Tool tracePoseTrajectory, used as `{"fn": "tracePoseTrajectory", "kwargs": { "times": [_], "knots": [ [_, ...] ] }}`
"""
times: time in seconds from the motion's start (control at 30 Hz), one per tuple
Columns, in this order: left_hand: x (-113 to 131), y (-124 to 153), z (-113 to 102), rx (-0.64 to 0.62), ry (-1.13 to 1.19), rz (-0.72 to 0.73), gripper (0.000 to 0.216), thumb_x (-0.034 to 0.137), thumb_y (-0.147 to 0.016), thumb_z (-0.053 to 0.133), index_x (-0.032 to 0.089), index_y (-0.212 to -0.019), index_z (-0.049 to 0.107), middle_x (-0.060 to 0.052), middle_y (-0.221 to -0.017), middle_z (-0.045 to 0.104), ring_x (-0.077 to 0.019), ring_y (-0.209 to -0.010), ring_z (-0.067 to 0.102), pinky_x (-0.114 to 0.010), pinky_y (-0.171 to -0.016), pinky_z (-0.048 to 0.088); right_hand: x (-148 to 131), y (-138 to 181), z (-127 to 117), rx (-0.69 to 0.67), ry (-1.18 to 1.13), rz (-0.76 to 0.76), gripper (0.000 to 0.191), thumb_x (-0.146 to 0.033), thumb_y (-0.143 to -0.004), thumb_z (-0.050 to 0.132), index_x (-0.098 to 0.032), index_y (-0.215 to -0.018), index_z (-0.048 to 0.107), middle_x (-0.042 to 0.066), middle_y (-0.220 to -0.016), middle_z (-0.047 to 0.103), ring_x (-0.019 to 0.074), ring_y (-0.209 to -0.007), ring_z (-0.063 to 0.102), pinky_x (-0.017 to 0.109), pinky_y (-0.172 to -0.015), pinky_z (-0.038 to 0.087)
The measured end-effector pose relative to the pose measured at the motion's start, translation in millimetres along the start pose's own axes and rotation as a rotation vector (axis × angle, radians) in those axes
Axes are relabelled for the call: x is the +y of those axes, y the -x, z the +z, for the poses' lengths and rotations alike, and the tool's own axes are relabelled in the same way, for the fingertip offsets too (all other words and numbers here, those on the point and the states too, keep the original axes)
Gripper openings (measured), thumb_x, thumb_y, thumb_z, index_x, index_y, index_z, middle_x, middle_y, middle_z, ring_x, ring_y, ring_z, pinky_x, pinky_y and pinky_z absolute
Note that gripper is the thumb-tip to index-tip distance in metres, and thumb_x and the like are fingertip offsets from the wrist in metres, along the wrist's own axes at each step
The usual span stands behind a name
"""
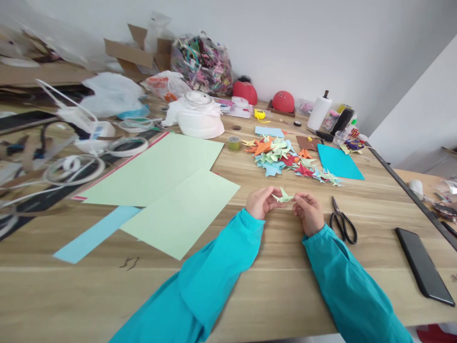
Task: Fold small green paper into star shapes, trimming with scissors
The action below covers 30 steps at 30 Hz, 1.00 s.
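A small pale green origami crane [283,196] is held between my two hands, a little above the wooden table. My left hand [262,202] is closed on its left side with thumb and fingers. At its right tip, my right hand [307,209] pinches the paper. Just beyond my hands lies a heap of folded paper cranes [276,153] in green, orange, red, blue and yellow. Black-handled scissors [342,221] rest to the right of my right hand, points away from me.
Pale green sheets [182,209] and a blue paper strip [98,233] lie to the left. A turquoise sheet [340,162] sits behind the scissors, and a black phone [424,264] at the right. Coiled white cables [76,174] and a white cap [200,119] stand farther back.
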State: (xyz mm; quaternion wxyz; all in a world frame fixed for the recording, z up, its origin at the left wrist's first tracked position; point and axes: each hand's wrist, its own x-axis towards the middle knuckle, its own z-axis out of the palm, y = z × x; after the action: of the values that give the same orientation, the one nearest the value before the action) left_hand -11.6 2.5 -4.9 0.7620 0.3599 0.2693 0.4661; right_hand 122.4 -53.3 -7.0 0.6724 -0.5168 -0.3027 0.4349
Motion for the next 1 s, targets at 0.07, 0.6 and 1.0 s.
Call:
{"fn": "tracePoseTrajectory", "kwargs": {
  "times": [0.07, 0.6, 1.0],
  "knots": [
    [-4.9, -1.1, 0.1, -0.001, -0.058, 0.017, 0.034, 0.038, -0.054, 0.071, 0.011, -0.072, 0.059, -0.004, -0.065, 0.062, -0.0168, -0.064, 0.060, -0.033, -0.056, 0.053, -0.3, -0.3, -0.1, -0.002, -0.002, -0.004, 0.024, -0.030, -0.059, 0.072, -0.016, -0.073, 0.059, -0.001, -0.062, 0.063, 0.0072, -0.041, 0.052, 0.017, -0.035, 0.036],
    [-14.7, 8.7, 4.2, -0.283, -0.483, 0.187, 0.035, 0.015, -0.056, 0.069, 0.014, -0.090, 0.066, -0.011, -0.100, 0.060, -0.0204, -0.091, 0.058, -0.029, -0.072, 0.050, -3.1, 1.8, 2.2, -0.064, 0.133, -0.162, 0.022, -0.030, -0.063, 0.068, -0.019, -0.082, 0.064, -0.004, -0.056, 0.057, 0.0070, -0.041, 0.045, 0.021, -0.038, 0.034],
    [-19.8, 5.9, 1.0, -0.251, -0.648, 0.288, 0.030, 0.015, -0.053, 0.071, 0.015, -0.083, 0.069, -0.008, -0.088, 0.060, -0.0174, -0.079, 0.058, -0.025, -0.063, 0.049, -0.3, 1.9, 1.7, -0.083, 0.149, -0.164, 0.019, -0.029, -0.063, 0.069, -0.018, -0.079, 0.064, -0.005, -0.054, 0.056, 0.0062, -0.040, 0.044, 0.020, -0.037, 0.032]
  ]
}}
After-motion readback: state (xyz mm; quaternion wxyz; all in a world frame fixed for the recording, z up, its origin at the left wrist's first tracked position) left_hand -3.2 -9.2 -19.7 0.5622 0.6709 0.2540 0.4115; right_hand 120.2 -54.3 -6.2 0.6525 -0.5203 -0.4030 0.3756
